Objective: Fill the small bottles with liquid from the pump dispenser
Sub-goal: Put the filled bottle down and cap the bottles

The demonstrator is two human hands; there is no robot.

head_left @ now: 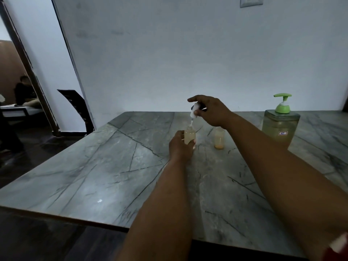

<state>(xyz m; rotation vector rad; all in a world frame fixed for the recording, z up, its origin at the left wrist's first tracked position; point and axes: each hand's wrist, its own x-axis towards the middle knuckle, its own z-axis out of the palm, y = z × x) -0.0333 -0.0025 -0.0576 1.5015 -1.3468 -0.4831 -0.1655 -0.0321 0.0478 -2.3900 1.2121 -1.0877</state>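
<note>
Left hand (179,146) gripped full bottle (189,136) upright on worktop (105,172). Right hand (209,112) pinched white cap (194,110) just above neck, its tube at mouth. Capping step, I judged; next: seat, twist. Second bottle (219,138) part-filled, dispenser (281,127) far right.

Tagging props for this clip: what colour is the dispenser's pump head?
Bright green pump head, clearest in the head view, the only one.

left hand (180,146): grips small bottle (189,136), upright on marble table (105,174)
right hand (211,112): pinches white cap (194,110) above bottle mouth
second bottle (219,138): just right
pump dispenser (281,127): far right
</note>
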